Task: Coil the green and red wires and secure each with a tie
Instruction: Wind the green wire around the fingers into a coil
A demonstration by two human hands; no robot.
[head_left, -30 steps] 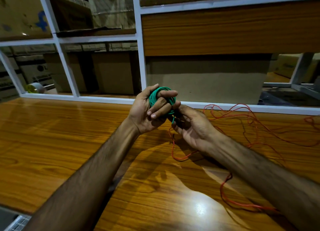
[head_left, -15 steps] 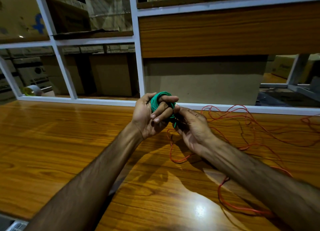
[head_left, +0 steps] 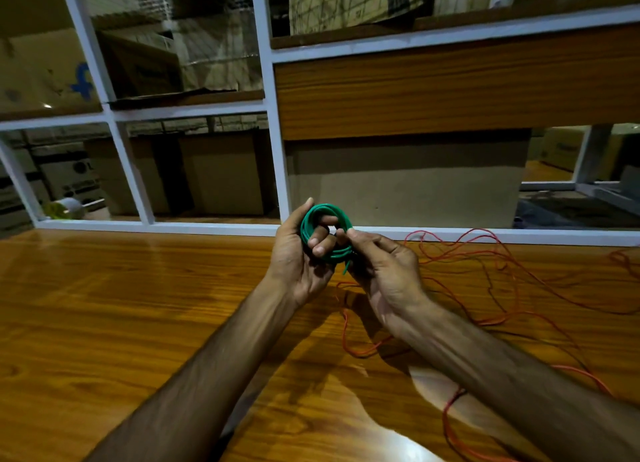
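The green wire (head_left: 313,215) is wound into a small round coil, held up above the wooden table. My left hand (head_left: 294,257) grips the coil, with fingers curled through its middle and thumb along its left side. A short green end sticks down from the coil's lower right. My right hand (head_left: 384,267) pinches the coil's right edge by that loose end with thumb and fingertips. The red wire (head_left: 485,257) lies loose and tangled on the table to the right, trailing under my right forearm toward the front edge. No tie is visible.
The wooden table (head_left: 121,305) stretches left and front. A white metal frame (head_left: 277,139) with glass panes rises along its far edge, with cardboard boxes behind. A tape roll (head_left: 67,208) sits beyond the frame at far left.
The coil now faces me more squarely, its ring opened out. My left fingers have loosened across it, and my right fingertips have shifted up onto its right edge.
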